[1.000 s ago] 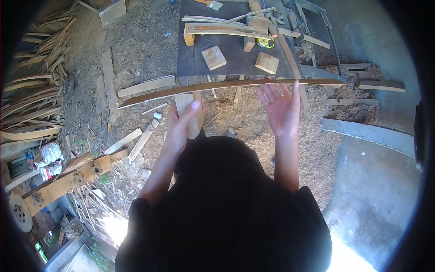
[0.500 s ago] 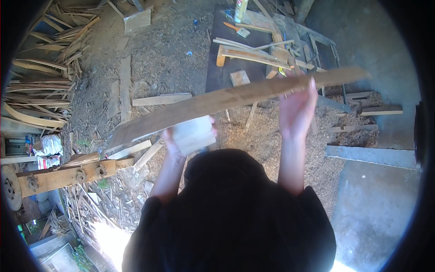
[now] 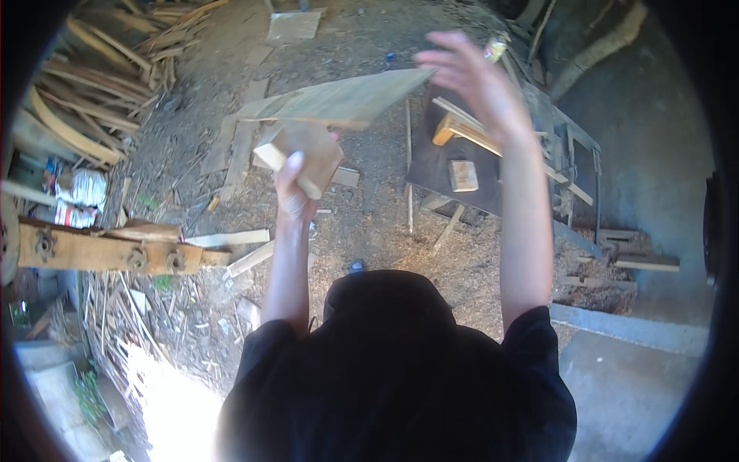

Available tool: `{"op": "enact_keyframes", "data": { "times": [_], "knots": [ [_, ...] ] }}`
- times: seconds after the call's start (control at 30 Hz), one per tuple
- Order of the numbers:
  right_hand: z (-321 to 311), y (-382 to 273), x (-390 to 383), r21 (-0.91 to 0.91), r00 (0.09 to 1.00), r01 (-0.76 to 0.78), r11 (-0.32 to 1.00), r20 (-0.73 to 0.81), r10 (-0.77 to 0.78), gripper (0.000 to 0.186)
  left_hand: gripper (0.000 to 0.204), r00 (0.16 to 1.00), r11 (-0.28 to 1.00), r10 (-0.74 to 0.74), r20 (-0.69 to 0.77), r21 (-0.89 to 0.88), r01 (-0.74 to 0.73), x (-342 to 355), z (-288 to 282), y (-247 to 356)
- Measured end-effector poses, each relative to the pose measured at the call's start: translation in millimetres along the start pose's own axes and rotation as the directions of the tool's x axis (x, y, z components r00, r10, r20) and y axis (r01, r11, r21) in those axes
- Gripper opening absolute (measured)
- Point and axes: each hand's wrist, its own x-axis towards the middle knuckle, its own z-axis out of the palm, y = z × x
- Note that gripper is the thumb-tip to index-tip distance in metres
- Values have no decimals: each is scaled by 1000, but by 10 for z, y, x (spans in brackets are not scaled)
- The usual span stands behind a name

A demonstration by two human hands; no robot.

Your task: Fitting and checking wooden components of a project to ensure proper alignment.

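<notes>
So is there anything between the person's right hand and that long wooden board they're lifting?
Nothing visible. The right hand is open with its fingers spread at the near end of the long board, with no object between them; whether it touches the board is unclear. The left hand holds a wooden block just below the board.

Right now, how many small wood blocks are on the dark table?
1: a block lies on the table, right of the left hand. Others may be hidden behind the right arm.
</notes>
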Motion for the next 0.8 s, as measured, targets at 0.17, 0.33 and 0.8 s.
{"op": "enact_keyframes", "data": {
  "times": [0.17, 0.33, 0.8],
  "knots": [
    [-97, -547, -333, 65, 917, 354, 933, -223, -332, 44, 76, 998, 981, 26, -51, 192, -16, -11, -145, 83],
    [749, -614, -936, -900, 673, 435, 16, 313, -670, 46, 80, 1000, 908, -9, 5, 419, 6, -33, 27, 88],
    [706, 76, -946, -903, 856, 372, -214, 423, -298, 28, 80, 967, 768, -179, 180, 641, 23, -281, 500, -43]
  ]
}}
